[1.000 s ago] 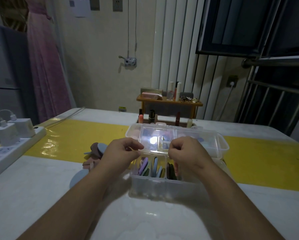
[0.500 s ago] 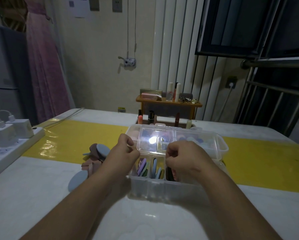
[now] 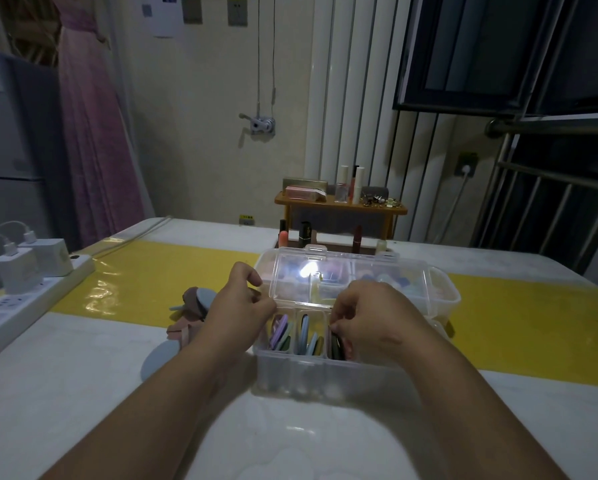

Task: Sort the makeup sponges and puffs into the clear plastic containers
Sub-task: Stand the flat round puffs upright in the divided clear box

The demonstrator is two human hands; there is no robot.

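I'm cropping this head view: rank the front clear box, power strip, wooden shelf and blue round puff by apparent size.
1. front clear box
2. power strip and wooden shelf: look alike; the strip is nearer and cut off, so unranked
3. blue round puff, partly hidden

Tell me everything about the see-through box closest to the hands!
The near box is clear plastic, open on top, split by thin walls into compartments. Flat puffs stand on edge inside: purple and green left, blue middle, dark right. It sits on the white table, just before another clear box. The left hand is at its left rim; fingers of the right hand pinch a dark puff.
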